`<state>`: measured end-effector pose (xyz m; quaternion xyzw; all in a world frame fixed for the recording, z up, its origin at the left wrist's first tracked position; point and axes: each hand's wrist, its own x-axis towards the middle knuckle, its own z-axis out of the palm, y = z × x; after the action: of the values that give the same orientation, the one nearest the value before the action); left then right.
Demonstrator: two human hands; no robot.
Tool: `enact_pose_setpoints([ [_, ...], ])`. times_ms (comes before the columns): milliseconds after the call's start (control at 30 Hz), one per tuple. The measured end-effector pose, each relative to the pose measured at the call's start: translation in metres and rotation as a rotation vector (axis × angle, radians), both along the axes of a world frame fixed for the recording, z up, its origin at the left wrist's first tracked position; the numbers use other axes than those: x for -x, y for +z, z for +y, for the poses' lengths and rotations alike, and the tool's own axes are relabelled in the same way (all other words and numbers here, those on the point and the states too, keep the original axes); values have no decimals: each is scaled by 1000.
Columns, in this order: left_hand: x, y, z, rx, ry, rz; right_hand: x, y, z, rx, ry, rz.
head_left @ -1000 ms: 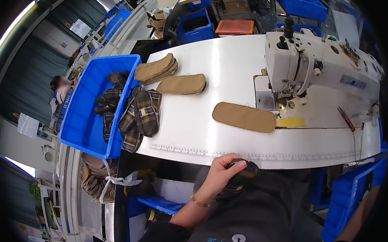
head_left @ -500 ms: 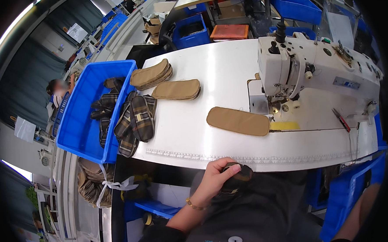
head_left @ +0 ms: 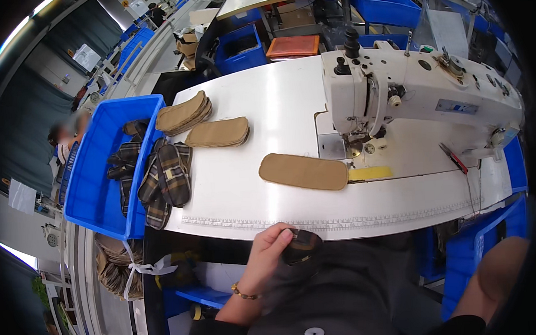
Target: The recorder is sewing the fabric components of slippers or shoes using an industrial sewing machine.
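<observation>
— What did you see, biggest first?

— I saw a white table [head_left: 269, 191] with a sewing machine [head_left: 421, 92] on it, and a blue bin [head_left: 93, 195] of plaid pieces at its left edge. A tan sole [head_left: 303, 171] lay flat beside the machine.

— And the hands?

— My left hand [head_left: 269, 252] was pinched closed on a small dark plaid piece [head_left: 301, 247], just below the table's near edge (over the lap). The right hand was out of view; only the forearm [head_left: 492, 277] showed.

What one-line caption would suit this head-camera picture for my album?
Left hand grips a small dark piece at the white table's edge; a tan insole lies before the sewing machine.
</observation>
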<state>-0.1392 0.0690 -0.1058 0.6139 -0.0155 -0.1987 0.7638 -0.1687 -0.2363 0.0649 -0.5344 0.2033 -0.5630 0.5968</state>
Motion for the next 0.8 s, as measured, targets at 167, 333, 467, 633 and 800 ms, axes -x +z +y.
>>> enact_pose_setpoints([
  [167,-5,41,28,-284,49,-186,-56,-59,14,988,1062,389],
  [333,-60,102,4,-830,-228,-651,-88,-161,30,1556,947,281],
  [467,-115,110,-38,-977,-480,-769,-117,-174,30,1710,1000,198],
  [633,-178,59,-92,-962,-807,-703,-124,-176,25,1743,1081,151],
  [800,-186,32,-93,-773,-785,-724,-115,-174,21,1860,816,47],
])
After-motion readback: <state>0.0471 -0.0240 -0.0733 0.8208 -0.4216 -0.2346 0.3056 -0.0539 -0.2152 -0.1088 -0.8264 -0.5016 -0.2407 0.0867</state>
